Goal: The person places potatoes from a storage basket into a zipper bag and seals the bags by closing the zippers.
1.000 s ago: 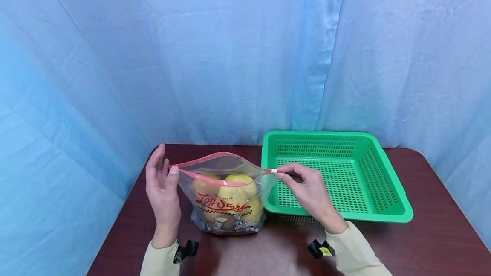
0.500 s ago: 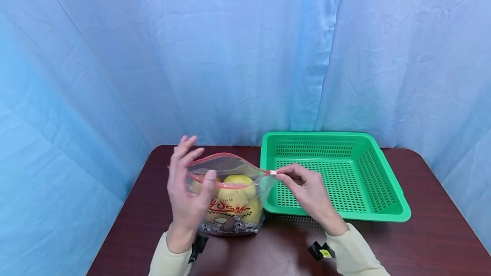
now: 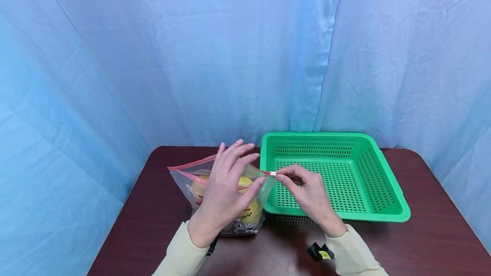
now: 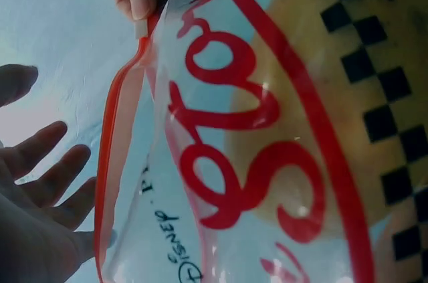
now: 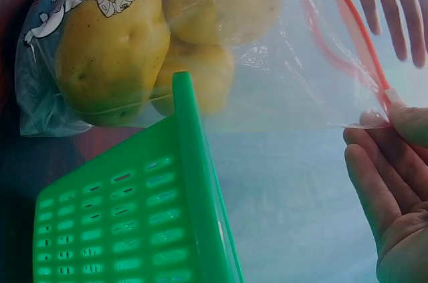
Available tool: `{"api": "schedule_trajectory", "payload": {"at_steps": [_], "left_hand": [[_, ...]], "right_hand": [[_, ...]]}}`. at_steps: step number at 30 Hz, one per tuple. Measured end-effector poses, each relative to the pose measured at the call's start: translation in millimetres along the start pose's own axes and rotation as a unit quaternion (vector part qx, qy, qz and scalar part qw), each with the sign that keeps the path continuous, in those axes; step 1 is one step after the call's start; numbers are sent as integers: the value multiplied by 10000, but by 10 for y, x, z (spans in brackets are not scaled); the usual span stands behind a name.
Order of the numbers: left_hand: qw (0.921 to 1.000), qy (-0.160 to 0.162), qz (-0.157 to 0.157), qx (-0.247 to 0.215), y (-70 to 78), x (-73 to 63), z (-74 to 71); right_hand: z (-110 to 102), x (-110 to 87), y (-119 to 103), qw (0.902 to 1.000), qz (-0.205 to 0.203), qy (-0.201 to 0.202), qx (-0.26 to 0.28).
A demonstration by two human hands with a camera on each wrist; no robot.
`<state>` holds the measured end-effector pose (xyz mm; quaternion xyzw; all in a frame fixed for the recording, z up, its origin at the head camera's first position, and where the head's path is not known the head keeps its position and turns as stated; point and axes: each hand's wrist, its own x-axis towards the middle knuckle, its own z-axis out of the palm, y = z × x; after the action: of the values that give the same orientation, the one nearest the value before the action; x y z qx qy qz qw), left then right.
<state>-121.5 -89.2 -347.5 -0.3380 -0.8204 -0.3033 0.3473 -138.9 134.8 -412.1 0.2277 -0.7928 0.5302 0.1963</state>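
Observation:
A clear zipper bag [image 3: 180, 178] with a red rim and printed lettering stands on the table, its mouth gaping. Inside lie several yellow potatoes [image 5: 114, 59]. At the bag's right corner my right hand [image 3: 310, 190] pinches the white zipper slider [image 3: 272, 173] between thumb and fingers. My left hand [image 3: 226, 190] is in front of the bag with spread fingers, its thumb near the red rim by the slider; whether it touches is unclear. It hides much of the bag in the head view. The left wrist view shows the left fingers [image 4: 57, 176] beside the red rim.
A green plastic basket [image 3: 391, 182] with slotted walls stands right of the bag, behind my right hand. Both are on a dark reddish-brown table [image 3: 142, 225]. Blue curtains [image 3: 230, 54] hang behind the table and at its sides.
My left hand has moved right from the bag's left corner, across its front, to near the slider. The right hand keeps its pinch on the slider, hardly moving.

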Motion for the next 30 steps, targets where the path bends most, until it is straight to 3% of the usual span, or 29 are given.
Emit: {"api": "schedule_trajectory", "payload": {"at_steps": [6,11,24,30], "left_hand": [[9957,-681,196,592,37,64,70],[9898,-1061,339,888,36,90,118],[9795,-1418,675,1264,-38,100,216],[9797,-1486,586,1215,-41,109,232]], "right_hand": [[2,11,-2,9997,-253,6,-4],[3,10,-1,9996,-293,-11,7],[15,13,11,9983,-573,-25,91],[15,4,23,9983,-555,-72,127]]}}
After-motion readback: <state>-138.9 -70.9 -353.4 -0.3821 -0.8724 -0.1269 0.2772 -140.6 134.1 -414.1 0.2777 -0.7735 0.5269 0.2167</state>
